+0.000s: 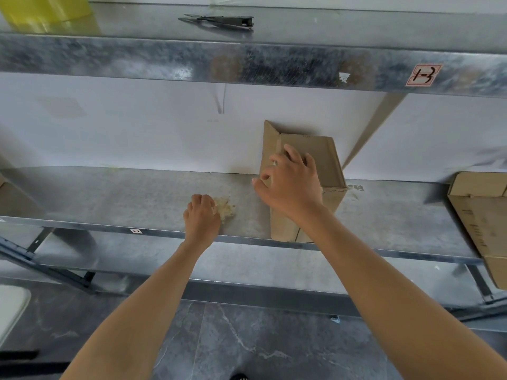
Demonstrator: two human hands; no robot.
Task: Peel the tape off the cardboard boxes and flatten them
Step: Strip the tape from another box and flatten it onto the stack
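A small brown cardboard box (326, 163) stands on the middle metal shelf (123, 198), its top flaps open and one flap raised at the left. My right hand (290, 185) hovers at the box's open top, fingers spread and loosely bent, thumb and forefinger near its left edge. Whether they touch the cardboard I cannot tell. My left hand (201, 215) rests on the shelf to the left, fingers curled round a crumpled wad of pale tape (225, 209) that sticks out to its right.
More cardboard boxes (482, 223) lie at the shelf's right end, and a box corner shows at the far left. On the upper shelf lie a black tool (222, 21) and a yellow translucent object (46, 9). A white wall backs the shelves; grey floor below.
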